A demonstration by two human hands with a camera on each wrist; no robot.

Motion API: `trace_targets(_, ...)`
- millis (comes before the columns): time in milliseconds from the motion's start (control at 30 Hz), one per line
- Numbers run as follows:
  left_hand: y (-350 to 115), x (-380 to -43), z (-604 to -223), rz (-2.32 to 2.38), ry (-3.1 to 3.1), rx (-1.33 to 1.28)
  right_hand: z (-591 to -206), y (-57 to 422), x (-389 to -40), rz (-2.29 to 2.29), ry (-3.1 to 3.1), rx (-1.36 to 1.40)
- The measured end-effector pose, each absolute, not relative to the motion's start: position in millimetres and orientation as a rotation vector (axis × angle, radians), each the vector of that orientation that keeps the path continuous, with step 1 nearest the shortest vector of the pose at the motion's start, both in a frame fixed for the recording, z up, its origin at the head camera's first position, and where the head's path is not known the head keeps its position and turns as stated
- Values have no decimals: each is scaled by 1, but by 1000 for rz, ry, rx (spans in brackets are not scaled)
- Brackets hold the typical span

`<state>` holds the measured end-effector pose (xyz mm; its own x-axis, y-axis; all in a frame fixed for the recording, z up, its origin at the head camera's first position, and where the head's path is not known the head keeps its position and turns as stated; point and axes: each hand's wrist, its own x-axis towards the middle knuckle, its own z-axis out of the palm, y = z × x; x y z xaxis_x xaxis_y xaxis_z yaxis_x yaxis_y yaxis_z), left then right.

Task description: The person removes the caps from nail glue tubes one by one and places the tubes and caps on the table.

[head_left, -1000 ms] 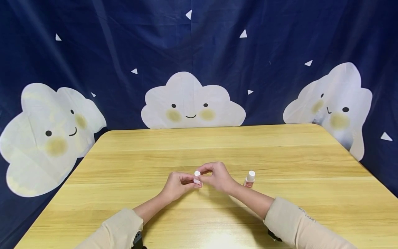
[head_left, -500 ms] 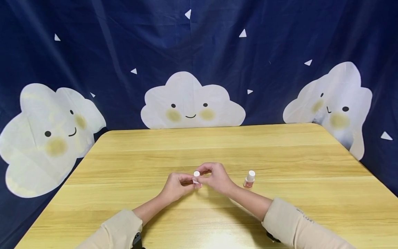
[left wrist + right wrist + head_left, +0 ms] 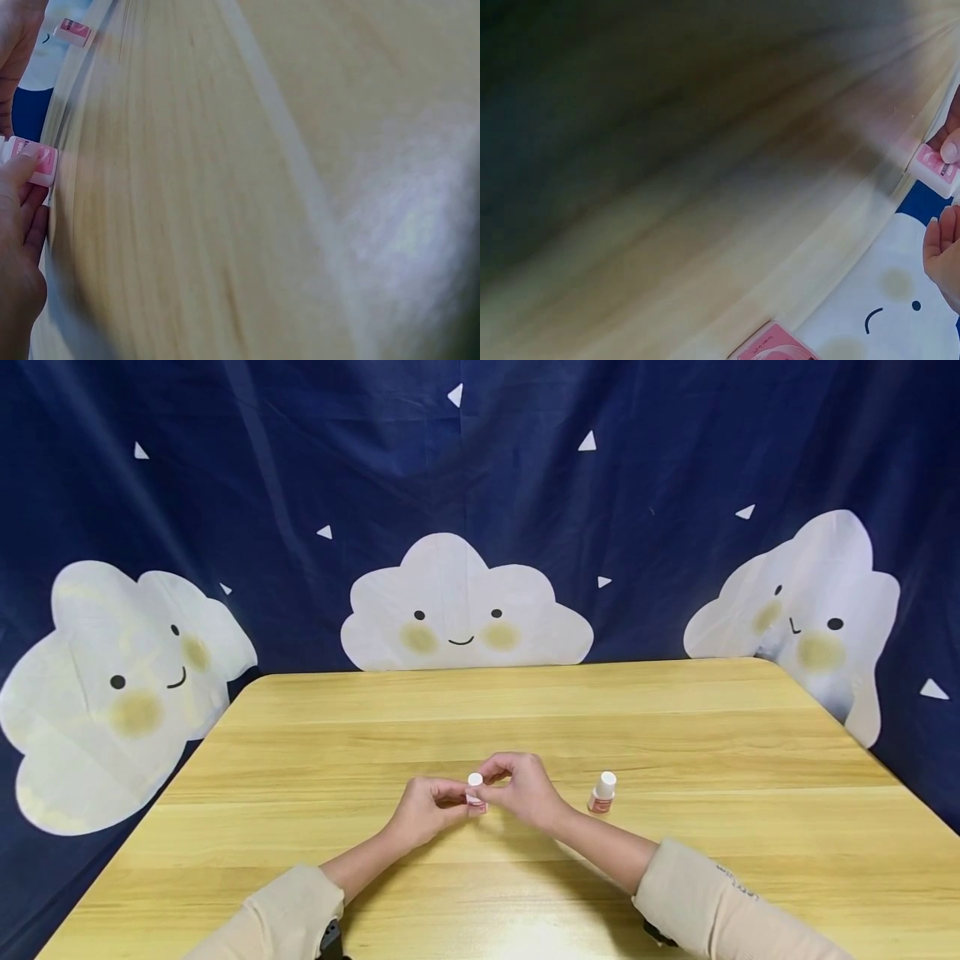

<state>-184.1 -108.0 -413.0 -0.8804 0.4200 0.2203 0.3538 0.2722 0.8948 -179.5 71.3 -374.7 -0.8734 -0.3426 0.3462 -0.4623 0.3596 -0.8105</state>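
A small white bottle with a pink label (image 3: pixel 477 808) stands near the middle of the table, topped by a white cap (image 3: pixel 476 779). My left hand (image 3: pixel 422 814) holds its body from the left, the thumb lying over the label (image 3: pixel 46 157) in the left wrist view. From the right, my right hand (image 3: pixel 525 789) pinches the cap between thumb and fingers. In the right wrist view only the lower bottle (image 3: pixel 932 174) shows at the edge, beside the right hand (image 3: pixel 946 255). A second, similar bottle (image 3: pixel 602 795) stands upright to the right of the right hand, touched by neither hand.
The wooden table (image 3: pixel 360 718) reaches back to a dark blue curtain (image 3: pixel 517 460) printed with white clouds (image 3: pixel 465 593). The right forearm (image 3: pixel 611 847) passes in front of the second bottle. Beige sleeves (image 3: pixel 281 910) lie along the near side.
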Motion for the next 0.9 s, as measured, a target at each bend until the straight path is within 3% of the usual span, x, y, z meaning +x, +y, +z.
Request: trace_targets(900, -106, -184, -411, 1675, 2508, 705, -373, 75, -183, 1507, -2541, 835)
